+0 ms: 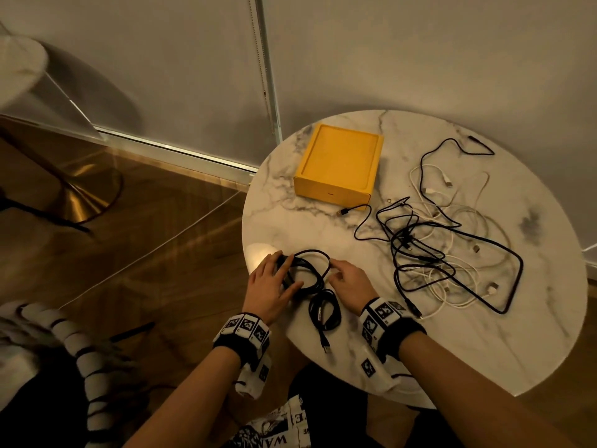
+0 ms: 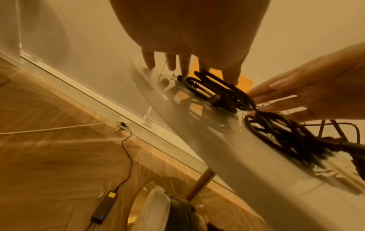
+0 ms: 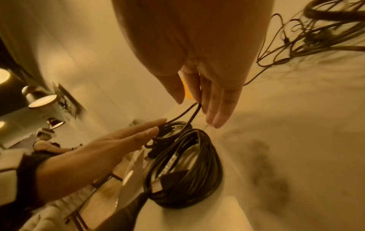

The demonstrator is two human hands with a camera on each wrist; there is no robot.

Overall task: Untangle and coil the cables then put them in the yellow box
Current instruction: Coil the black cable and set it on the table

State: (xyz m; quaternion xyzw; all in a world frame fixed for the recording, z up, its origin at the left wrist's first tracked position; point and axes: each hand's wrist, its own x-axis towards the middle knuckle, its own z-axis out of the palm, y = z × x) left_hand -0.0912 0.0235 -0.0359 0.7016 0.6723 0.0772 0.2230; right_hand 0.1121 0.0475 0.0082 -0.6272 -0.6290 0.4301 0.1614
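A loosely coiled black cable [image 1: 319, 281] [image 2: 217, 90] [image 3: 173, 128] lies on the round marble table [image 1: 484, 344] near its left front edge. My left hand [image 1: 271, 282] [image 2: 187, 67] rests flat on the coil's left side with its fingers straight. The straight fingertips of my right hand [image 1: 347, 279] [image 3: 207, 101] touch a loop on the coil's right side. A second, tighter black coil [image 1: 337, 313] [image 3: 213, 164] sits just in front, between my wrists. The yellow box [image 1: 339, 160] stands at the back left of the table. Its top looks closed.
A tangle of black and white cables [image 1: 429, 253] spreads over the right half of the table. The table rim runs close under my left hand. Past it are a wooden floor, a gold stool base [image 1: 80, 202] and a power adapter [image 2: 104, 207] on the floor.
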